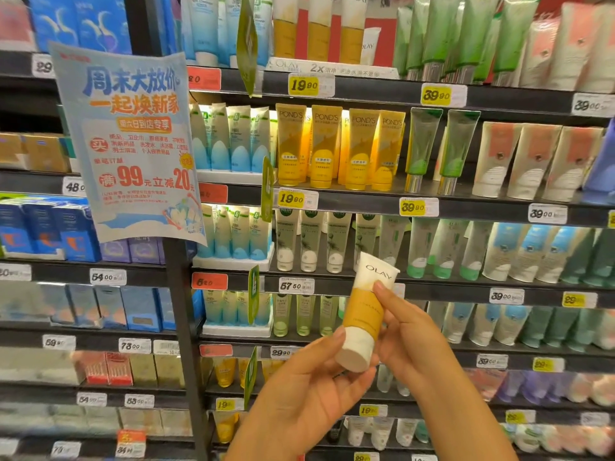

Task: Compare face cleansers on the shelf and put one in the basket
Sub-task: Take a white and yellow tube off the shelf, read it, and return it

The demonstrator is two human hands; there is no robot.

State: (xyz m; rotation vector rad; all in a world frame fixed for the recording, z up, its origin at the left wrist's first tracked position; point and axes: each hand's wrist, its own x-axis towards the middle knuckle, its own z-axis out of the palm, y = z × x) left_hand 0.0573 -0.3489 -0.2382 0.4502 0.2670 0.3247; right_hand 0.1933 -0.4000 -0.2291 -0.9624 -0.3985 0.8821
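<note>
A white and yellow Olay cleanser tube [364, 311], cap toward the camera, is held up before the shelves [366, 197]. The left hand [309, 390] grips its cap end; the right hand [407, 331] pinches its middle. Pond's tubes [339, 148] line a shelf above.

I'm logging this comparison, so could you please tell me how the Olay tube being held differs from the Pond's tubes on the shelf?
The Olay tube is white on top and yellow below; the Pond's tubes are yellow throughout. The Olay tube is tilted, held in both hands' grip, left hand and right hand; the Pond's tubes stand upright, untouched. Both have caps downward.
</note>
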